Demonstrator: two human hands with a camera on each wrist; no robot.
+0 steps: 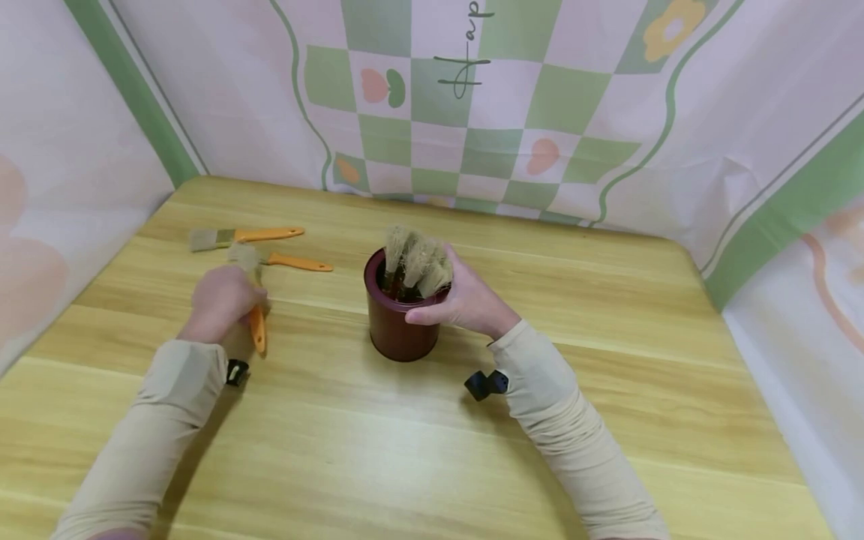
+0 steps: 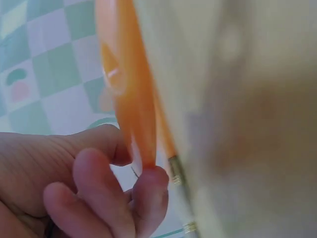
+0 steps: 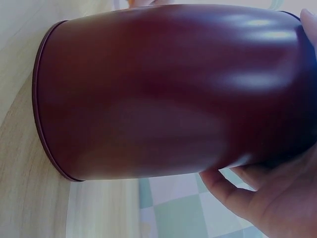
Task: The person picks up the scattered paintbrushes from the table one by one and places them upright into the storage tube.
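My left hand [image 1: 221,301] pinches a paintbrush by its orange handle [image 1: 258,326], bristles toward the back of the table. The left wrist view shows that orange handle [image 2: 130,84] between thumb and fingers. Around the rim of a dark red can [image 1: 403,330] my right hand [image 1: 466,296] is curled, thumb at the front. Several brushes [image 1: 418,262] stand in the can with pale bristles up; the can hides their handles. In the right wrist view the can's glossy side [image 3: 168,94] fills most of the picture, with the right hand's fingers [image 3: 228,193] against it.
Two more orange-handled paintbrushes lie behind my left hand: one farther back [image 1: 270,234], and one nearer [image 1: 300,262] with its bristle end partly hidden. The wooden table [image 1: 405,465] meets a patterned cloth [image 1: 499,112] at the back. Dark wrist-worn devices [image 1: 487,385] hang under both sleeves.
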